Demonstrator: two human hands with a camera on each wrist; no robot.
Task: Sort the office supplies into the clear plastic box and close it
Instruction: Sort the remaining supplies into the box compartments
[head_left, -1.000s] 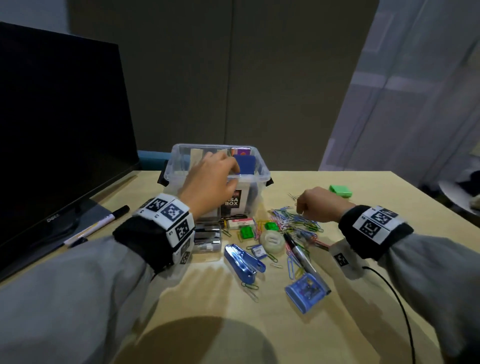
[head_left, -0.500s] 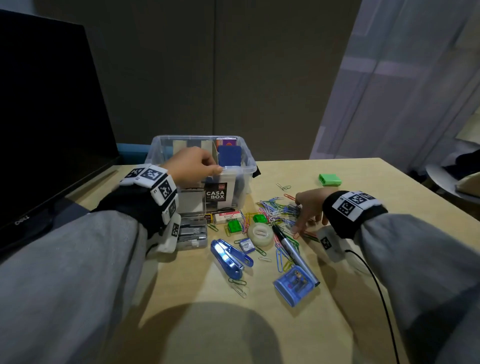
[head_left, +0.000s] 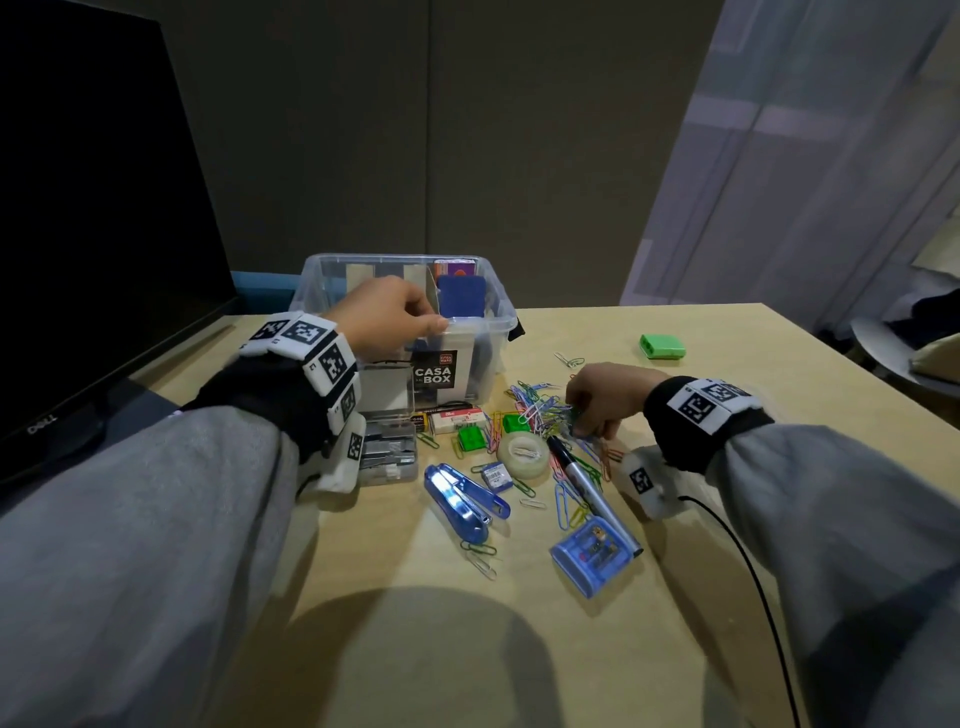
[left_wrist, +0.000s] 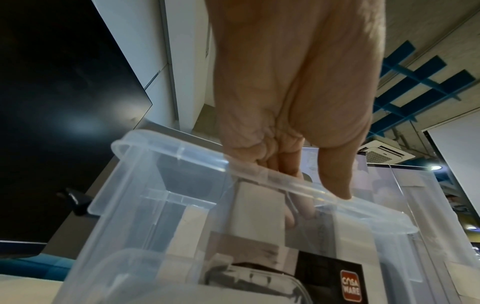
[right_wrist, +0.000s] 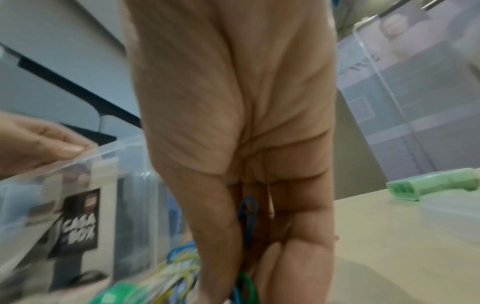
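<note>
Our pale wooden tabletop (head_left: 675, 519) stands before grey panels, a dark monitor (head_left: 93, 234) to our left. The clear plastic box (head_left: 496, 332), glossy, thin-walled and lidless, sits at the far edge; our left hand (head_left: 387, 325) curls its grip over the near rim (left_wrist: 259, 174), steadying it. We judge we are mid-sort: our right hand (head_left: 608, 397) pinches a bunch from the tangled coloured paper clips (head_left: 535, 410), thin springy wire. Next we would lift them clear and drop them in without snagging stragglers.
</note>
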